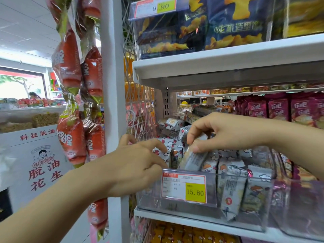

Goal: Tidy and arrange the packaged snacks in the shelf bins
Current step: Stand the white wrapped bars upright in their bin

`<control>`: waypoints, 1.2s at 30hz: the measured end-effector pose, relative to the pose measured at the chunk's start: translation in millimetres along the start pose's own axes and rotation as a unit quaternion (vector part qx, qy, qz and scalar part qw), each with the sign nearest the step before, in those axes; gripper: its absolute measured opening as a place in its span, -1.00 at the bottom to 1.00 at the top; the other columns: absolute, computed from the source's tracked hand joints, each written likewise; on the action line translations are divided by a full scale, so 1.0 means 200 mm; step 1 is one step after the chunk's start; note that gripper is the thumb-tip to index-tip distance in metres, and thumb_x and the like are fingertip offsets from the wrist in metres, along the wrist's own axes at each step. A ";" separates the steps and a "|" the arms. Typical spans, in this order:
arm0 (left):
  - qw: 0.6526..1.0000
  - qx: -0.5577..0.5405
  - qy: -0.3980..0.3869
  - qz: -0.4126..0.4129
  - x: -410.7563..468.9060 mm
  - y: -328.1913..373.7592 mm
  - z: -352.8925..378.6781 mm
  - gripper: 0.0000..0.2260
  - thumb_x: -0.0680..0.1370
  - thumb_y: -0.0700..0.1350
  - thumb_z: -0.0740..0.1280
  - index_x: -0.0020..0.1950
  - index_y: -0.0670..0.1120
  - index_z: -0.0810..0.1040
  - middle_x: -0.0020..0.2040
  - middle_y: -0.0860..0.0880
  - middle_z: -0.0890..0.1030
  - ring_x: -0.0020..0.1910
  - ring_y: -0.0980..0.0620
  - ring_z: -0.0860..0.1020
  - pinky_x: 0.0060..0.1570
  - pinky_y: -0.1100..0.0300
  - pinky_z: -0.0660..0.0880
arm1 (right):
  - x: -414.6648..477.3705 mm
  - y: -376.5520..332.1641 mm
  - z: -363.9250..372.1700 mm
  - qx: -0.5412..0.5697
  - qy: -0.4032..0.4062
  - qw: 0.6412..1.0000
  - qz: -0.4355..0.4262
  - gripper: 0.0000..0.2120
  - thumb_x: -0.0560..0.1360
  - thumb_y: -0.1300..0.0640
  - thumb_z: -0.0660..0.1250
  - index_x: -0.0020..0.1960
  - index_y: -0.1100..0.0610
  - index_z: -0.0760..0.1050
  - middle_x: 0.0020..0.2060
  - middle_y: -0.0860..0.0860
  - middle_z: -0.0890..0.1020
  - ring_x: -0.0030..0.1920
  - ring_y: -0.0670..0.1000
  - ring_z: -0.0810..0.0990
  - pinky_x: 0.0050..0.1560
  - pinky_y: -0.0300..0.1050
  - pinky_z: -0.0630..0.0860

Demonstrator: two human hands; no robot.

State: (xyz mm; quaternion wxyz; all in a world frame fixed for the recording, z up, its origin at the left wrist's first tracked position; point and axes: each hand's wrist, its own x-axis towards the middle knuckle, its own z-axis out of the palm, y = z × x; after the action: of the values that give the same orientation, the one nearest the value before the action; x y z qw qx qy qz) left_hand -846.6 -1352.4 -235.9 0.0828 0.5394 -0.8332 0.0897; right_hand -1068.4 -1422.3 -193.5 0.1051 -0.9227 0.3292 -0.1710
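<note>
The right hand (pixel 222 132) is pinching a grey-white snack packet (pixel 192 159) between thumb and fingertips, holding it tilted above the clear bin (pixel 150 197). Below that hand, the bin is holding rows of similar packets (pixel 231 186) standing on end. The left hand (pixel 138 163), fingers curled, is touching packets at the bin's left end; I cannot tell whether it is gripping one. A price tag (pixel 184 188) is hanging just right of it.

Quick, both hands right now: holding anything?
Left hand: curled over packets at the left end of the bin; grip cannot be told.
Right hand: pinching a grey snack packet.
</note>
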 end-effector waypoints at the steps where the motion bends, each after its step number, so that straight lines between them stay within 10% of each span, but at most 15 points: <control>1: 1.000 -0.002 0.003 -0.009 0.00 0.00 0.00 -0.47 0.45 0.12 -0.13 0.20 0.20 0.54 0.29 0.30 0.22 0.13 0.27 0.05 0.16 0.22 0.00 | 0.00 0.00 0.00 0.008 0.019 1.000 -0.001 -0.93 0.45 -0.02 0.40 -0.08 -0.07 0.59 -0.18 -0.17 0.64 -0.23 -0.20 0.58 -0.22 -0.35 0.47; 8: 0.998 0.009 0.056 -0.004 0.02 0.00 0.02 -0.69 0.62 0.14 0.04 0.13 0.16 0.55 0.12 0.30 0.36 0.11 0.41 0.24 0.23 0.19 0.05 | -0.02 -0.07 -0.03 0.044 0.149 0.988 0.015 -0.80 0.46 -0.09 0.33 -0.16 0.03 0.59 -0.37 -0.08 0.63 -0.42 -0.14 0.61 -0.52 -0.38 0.38; 12: 0.994 -0.044 0.100 -0.006 0.03 0.02 0.00 -0.59 0.51 0.25 0.19 0.35 0.23 0.38 0.07 0.29 0.45 -0.01 0.30 0.50 0.16 0.23 0.41 | 0.00 -0.09 -0.02 0.043 0.188 0.980 0.048 -0.57 0.46 -0.11 0.36 -0.21 0.31 0.54 -0.61 -0.10 0.50 -0.56 -0.18 0.54 -0.61 -0.45 0.23; 21: 0.987 -0.123 0.104 -0.013 0.05 -0.01 0.05 -0.40 0.31 0.42 0.22 0.32 0.30 0.36 0.00 0.15 0.63 -0.09 0.25 0.56 -0.03 0.19 0.55 | 0.02 -0.15 0.00 0.069 0.221 0.969 0.081 -0.54 0.47 -0.18 0.32 -0.28 0.22 0.38 -0.41 0.09 0.58 -0.45 -0.06 0.65 -0.60 -0.42 0.29; 25: 0.983 -0.149 0.105 -0.026 0.05 0.00 0.02 -0.74 0.42 0.18 0.38 0.03 0.38 0.39 -0.19 0.28 0.60 -0.20 0.32 0.53 -0.26 0.43 0.40 | 0.03 -0.15 0.01 0.154 0.159 0.973 0.069 -0.36 0.36 -0.25 0.31 -0.01 0.36 0.48 -0.19 0.09 0.68 -0.35 0.01 0.69 -0.08 -0.06 0.62; 31: 0.984 -0.109 0.130 -0.049 0.07 -0.01 0.02 -0.75 0.48 -0.06 0.43 0.10 0.11 0.47 -0.28 0.25 0.49 -0.29 0.32 0.48 -0.29 0.45 0.38 | 0.00 -0.15 0.02 0.264 0.069 0.962 0.007 -0.71 0.38 0.11 0.43 0.05 0.20 0.54 -0.09 0.11 0.69 -0.19 0.01 0.67 -0.11 -0.20 0.62; 36: 0.990 -0.037 0.124 -0.047 0.09 0.01 0.02 -0.88 0.55 -0.14 0.34 0.05 0.01 0.45 -0.17 0.22 0.51 -0.15 0.17 0.49 -0.25 0.40 0.34 | 0.00 -0.13 -0.02 0.224 0.174 0.959 -0.011 -0.79 0.42 0.12 0.43 0.04 0.12 0.54 -0.14 0.01 0.71 -0.15 -0.04 0.69 -0.11 -0.25 0.61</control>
State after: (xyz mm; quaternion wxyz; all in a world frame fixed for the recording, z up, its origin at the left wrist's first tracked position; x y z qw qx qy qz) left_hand -856.4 -1369.2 -235.1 0.2097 0.5589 -0.7931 0.1208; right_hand -1055.6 -1402.5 -183.1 0.2483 -0.8351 0.2853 -0.3994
